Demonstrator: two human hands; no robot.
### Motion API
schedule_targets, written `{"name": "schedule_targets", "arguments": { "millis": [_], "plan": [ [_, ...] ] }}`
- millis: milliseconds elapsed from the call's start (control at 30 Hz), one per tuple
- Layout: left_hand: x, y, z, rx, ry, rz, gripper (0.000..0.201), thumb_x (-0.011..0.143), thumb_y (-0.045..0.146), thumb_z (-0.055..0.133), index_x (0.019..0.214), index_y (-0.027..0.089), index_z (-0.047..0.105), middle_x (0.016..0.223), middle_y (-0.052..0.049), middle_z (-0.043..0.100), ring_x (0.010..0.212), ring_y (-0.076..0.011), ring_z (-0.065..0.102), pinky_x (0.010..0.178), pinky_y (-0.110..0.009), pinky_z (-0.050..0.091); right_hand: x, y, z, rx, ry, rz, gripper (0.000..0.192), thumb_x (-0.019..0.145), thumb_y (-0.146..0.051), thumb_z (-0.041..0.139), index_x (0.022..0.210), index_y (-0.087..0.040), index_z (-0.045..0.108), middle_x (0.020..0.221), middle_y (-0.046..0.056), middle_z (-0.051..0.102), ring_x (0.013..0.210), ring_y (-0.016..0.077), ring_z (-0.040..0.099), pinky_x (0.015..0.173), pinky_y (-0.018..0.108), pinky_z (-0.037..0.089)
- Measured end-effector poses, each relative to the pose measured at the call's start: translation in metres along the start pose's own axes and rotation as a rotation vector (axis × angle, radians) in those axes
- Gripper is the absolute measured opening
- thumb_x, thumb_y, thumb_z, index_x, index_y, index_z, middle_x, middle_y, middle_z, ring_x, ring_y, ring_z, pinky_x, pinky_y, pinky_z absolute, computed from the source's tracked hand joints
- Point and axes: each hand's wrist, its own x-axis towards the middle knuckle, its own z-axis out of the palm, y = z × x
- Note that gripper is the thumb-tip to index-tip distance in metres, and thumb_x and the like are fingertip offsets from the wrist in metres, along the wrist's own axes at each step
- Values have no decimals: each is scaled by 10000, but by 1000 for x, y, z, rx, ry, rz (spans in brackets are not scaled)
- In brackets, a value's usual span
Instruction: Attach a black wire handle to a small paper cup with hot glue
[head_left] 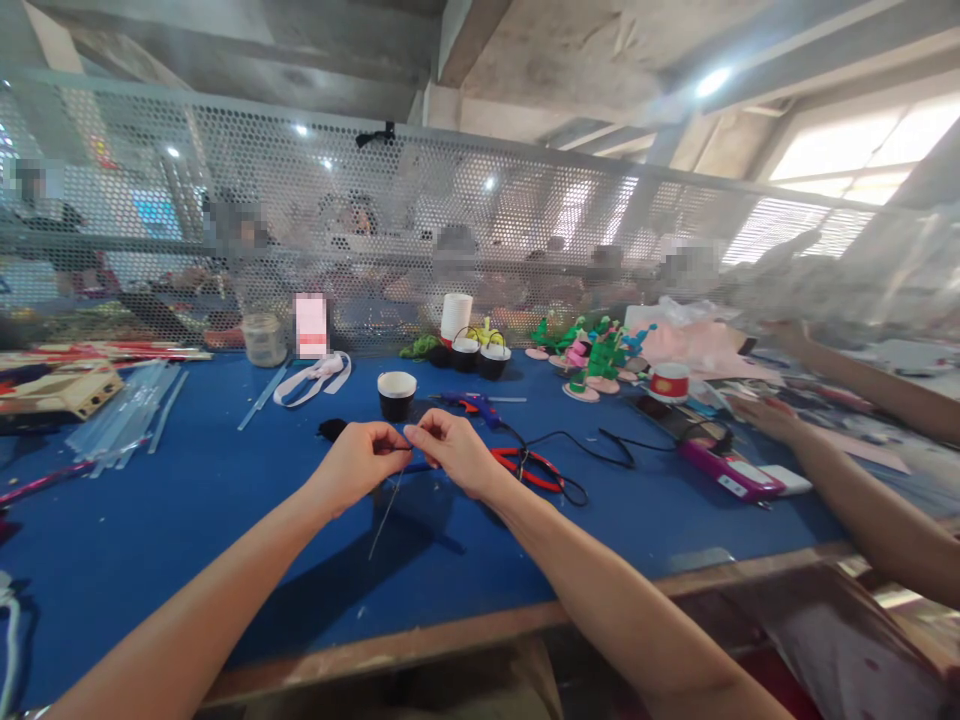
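Note:
My left hand and my right hand meet above the blue table, fingertips pinched together on a thin wire that hangs down from between them toward the table. A small black cup with a white rim stands just behind my hands. A blue glue gun lies to the right of the cup, and red-handled pliers rest beside my right wrist.
Clear glue sticks lie at the left, a white ribbon and a jar farther back. Small black pots and green craft figures stand along a perforated screen. A co-worker's hands reach in at the right near a pink tool.

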Motion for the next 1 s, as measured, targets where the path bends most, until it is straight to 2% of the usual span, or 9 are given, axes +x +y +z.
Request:
{"name": "schedule_targets", "arguments": {
  "millis": [100, 200, 400, 500, 700, 833, 1000],
  "plan": [
    [1, 1, 3, 23, 12, 39, 136, 566, 255, 564, 577, 123, 532, 473, 55, 450, 453, -63, 352, 442, -194, 258, 1, 2, 1, -25, 33, -15, 273, 651, -393, 556, 552, -180, 415, 416, -77, 376, 395, 58, 317, 397, 211, 232],
    [0, 1, 4, 3, 11, 14, 119, 575, 246, 551, 560, 134, 513, 442, 74, 408, 425, -53, 310, 428, -192, 229, 1, 2, 1, 3, 40, 5, 294, 635, -402, 574, 540, -177, 408, 413, -80, 372, 387, 53, 315, 393, 208, 233],
    [-1, 0, 3, -186, -70, -108, 168, 573, 277, 574, 551, 133, 490, 440, 75, 404, 412, -40, 272, 412, -189, 180, 0, 2, 1, 225, -102, 56, 298, 629, -443, 564, 654, -162, 469, 511, -57, 472, 414, 55, 403, 429, 207, 321],
    [-1, 1, 2, -213, -93, -137, 189, 567, 293, 585, 549, 138, 478, 416, 91, 361, 394, -34, 238, 405, -191, 159, 0, 2, 2, 211, -86, 65, 310, 619, -447, 575, 612, -164, 451, 479, -65, 447, 401, 50, 388, 417, 201, 306],
    [2, 1, 2, -62, -22, -14, 167, 570, 281, 578, 573, 126, 517, 466, 66, 430, 445, -53, 325, 439, -193, 231, 1, 2, 3, 99, 37, 39, 339, 630, -472, 558, 558, -173, 414, 392, -88, 358, 365, 46, 308, 384, 199, 235],
    [4, -3, 6, -61, 8, 33, 159, 567, 271, 576, 534, 133, 503, 453, 70, 426, 438, -54, 328, 440, -194, 240, 1, 3, 3, 53, 67, 25, 337, 617, -456, 579, 539, -173, 413, 404, -83, 366, 372, 48, 314, 381, 204, 226],
    [3, -7, 4, -191, -58, -107, 220, 546, 324, 610, 554, 142, 486, 418, 89, 361, 377, -30, 239, 395, -194, 154, 3, 5, 1, 220, -70, 93, 322, 612, -464, 577, 651, -159, 484, 498, -63, 461, 406, 50, 390, 412, 202, 308]
  ]
}}
